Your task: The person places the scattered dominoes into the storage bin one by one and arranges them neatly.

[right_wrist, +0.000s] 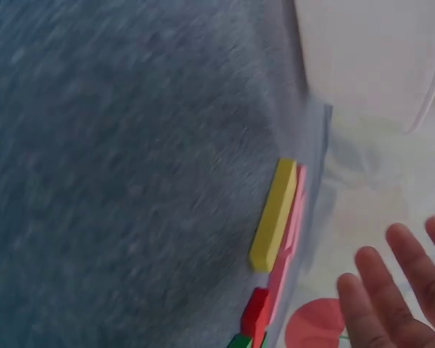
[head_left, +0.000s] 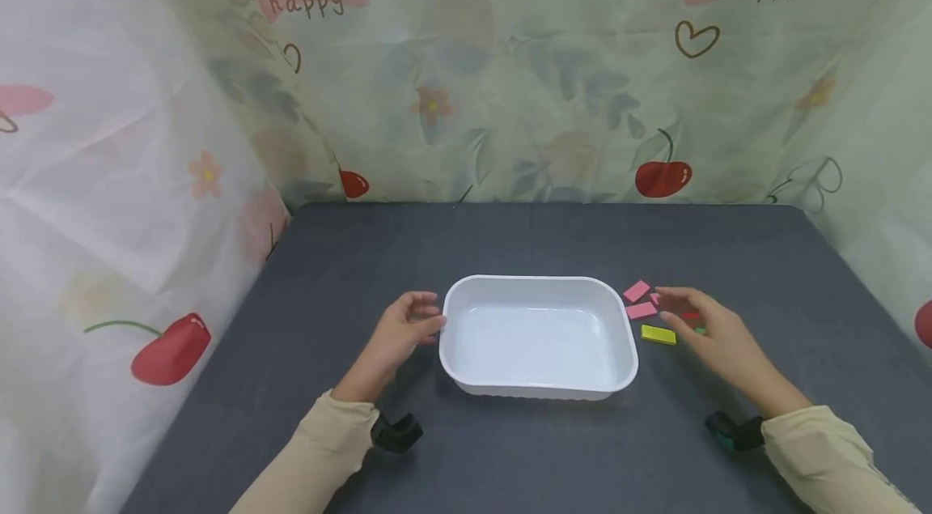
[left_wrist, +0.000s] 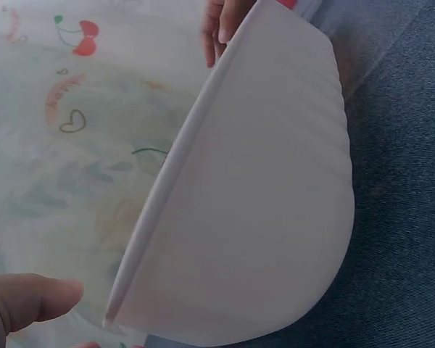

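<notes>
A white plastic basin [head_left: 539, 344] with rounded corners sits in the middle of the dark table, its inside bare. My left hand [head_left: 396, 332] is at its left end, fingers loosely bent. In the left wrist view the thumb [left_wrist: 47, 297] stands apart from the basin's rim [left_wrist: 181, 156]. Just right of the basin lie a yellow block [head_left: 658, 335] and several flat pink blocks [head_left: 641, 310]. Over these pieces hovers my right hand [head_left: 717, 336], fingers spread and holding nothing. It partly hides a red block [right_wrist: 256, 310] and a green block [right_wrist: 241, 341].
The dark grey tabletop [head_left: 466, 243] spreads around the basin on all sides. A patterned curtain [head_left: 510, 93] hangs behind the table's far edge and along both sides. Each wrist carries a black strapped device, such as the left one [head_left: 396, 433].
</notes>
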The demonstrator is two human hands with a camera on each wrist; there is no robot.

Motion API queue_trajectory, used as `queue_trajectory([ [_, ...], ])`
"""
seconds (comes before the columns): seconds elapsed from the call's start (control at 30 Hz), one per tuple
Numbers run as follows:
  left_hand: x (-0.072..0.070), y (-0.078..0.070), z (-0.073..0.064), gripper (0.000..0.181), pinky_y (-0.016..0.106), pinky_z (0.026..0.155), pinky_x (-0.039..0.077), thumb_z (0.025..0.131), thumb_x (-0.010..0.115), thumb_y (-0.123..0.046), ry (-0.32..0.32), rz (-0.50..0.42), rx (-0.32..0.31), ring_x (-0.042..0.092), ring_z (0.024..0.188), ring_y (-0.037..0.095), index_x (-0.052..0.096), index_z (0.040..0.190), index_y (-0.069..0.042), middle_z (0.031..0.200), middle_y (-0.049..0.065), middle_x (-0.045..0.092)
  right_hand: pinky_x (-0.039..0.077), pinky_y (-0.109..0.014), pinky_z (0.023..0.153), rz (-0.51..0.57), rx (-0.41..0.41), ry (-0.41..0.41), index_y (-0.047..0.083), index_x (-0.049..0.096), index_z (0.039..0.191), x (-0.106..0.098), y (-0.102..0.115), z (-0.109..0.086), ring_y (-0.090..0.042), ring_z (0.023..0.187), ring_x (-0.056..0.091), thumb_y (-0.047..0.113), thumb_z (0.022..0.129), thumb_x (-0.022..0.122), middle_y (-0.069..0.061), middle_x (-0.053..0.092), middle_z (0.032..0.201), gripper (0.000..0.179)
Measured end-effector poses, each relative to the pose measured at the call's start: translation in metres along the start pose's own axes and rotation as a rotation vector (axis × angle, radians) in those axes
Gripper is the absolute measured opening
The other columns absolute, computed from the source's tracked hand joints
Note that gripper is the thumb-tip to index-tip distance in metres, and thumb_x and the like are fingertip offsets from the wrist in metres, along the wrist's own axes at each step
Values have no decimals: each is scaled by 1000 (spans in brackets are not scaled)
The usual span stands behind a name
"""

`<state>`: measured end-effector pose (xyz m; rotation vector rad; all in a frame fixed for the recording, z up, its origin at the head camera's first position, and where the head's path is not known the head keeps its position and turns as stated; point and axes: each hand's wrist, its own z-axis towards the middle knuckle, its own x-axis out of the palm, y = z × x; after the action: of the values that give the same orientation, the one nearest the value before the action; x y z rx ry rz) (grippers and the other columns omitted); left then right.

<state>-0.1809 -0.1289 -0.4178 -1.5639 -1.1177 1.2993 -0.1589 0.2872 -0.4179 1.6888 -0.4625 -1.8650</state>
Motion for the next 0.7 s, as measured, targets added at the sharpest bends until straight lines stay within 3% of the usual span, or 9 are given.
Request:
queue_trajectory([
  [0.37, 2, 5, 3, 39, 43, 82, 57, 88, 64, -7, 36, -57, -46, 66, 95, 25, 55, 126, 1, 111, 20, 63, 51, -55, 90, -64, 40, 170, 4, 54, 132, -2, -19, 8, -40, 113, 59, 34, 90, 67, -20, 59, 129, 53],
  [0.7, 1, 8, 5, 36, 34, 73, 58, 88, 63, -4, 67, -106, -69, 66, 82, 18, 56, 122, 3, 105, 20, 66, 54, -49, 88, -54, 30, 253, 0, 57, 128, 0, -23, 11, -40, 112, 58, 20, 87, 70, -22, 62, 123, 48],
])
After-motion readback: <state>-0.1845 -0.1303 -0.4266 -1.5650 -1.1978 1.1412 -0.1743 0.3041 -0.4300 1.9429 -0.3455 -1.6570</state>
